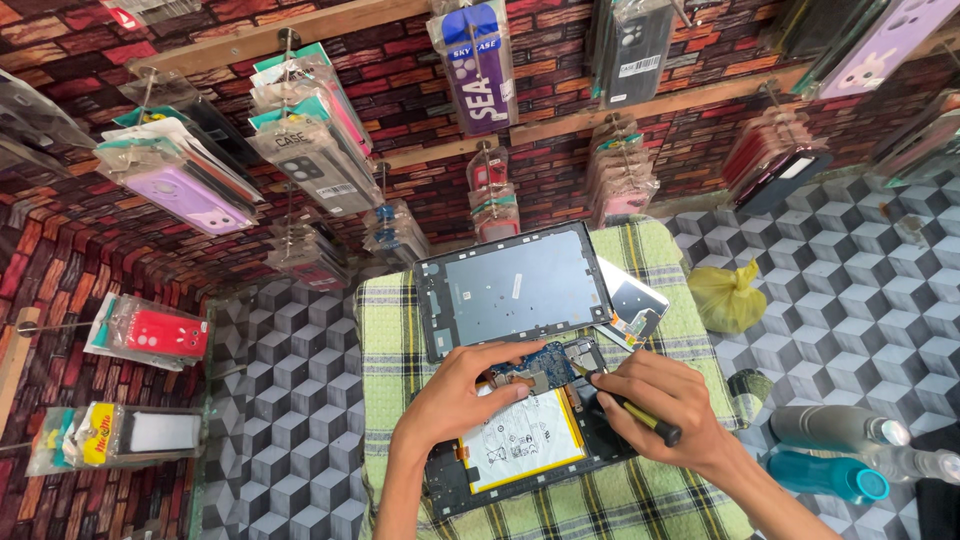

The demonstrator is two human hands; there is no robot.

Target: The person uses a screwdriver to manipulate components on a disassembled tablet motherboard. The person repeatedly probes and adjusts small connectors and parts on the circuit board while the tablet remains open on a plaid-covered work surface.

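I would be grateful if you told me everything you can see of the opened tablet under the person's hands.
The opened tablet lies flat on the green checked cloth, back cover off. Its dark frame holds a large white battery with a yellow edge and a blue circuit board at the top. The left hand presses its fingers on the board; the right hand holds a screwdriver, tip at the board's edge.

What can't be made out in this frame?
Head view only:
- Screwdriver tip: too small to tell which screw it meets.
- Circuit board: partly covered by the left hand.
- Opened tablet: its right side lies under the right hand.
- Spray bottles: cut off at the right edge.
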